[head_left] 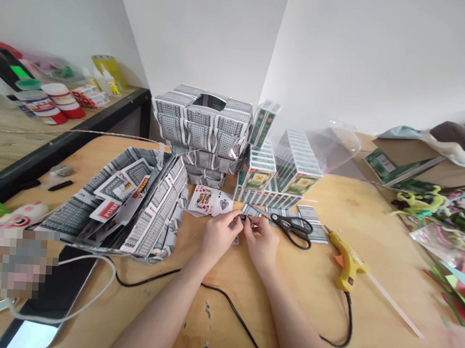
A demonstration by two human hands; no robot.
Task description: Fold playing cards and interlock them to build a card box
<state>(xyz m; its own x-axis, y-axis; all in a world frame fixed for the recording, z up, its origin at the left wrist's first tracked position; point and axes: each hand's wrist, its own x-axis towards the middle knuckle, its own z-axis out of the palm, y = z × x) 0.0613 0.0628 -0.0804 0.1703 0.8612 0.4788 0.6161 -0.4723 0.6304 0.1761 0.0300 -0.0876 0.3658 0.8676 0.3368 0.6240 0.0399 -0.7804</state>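
Note:
My left hand (219,235) and my right hand (263,243) meet over the wooden table (365,318), fingers pinched together on a small folded playing card (244,220) between them. Just beyond them lie face-up cards, a king of hearts and an ace of spades (210,200). Black-handled scissors (292,227) lie right of my right hand on several face-down cards. A yellow glue gun (347,261) lies further right, its black cord (247,327) running under my forearms.
A stacked structure of folded cards (201,127) stands at the back, a tilted card panel (135,210) to its left, card boxes (280,171) to its right. Paint jars (51,102) sit on the left bench. Craft scraps (449,234) crowd the right edge. A phone (43,309) lies near-left.

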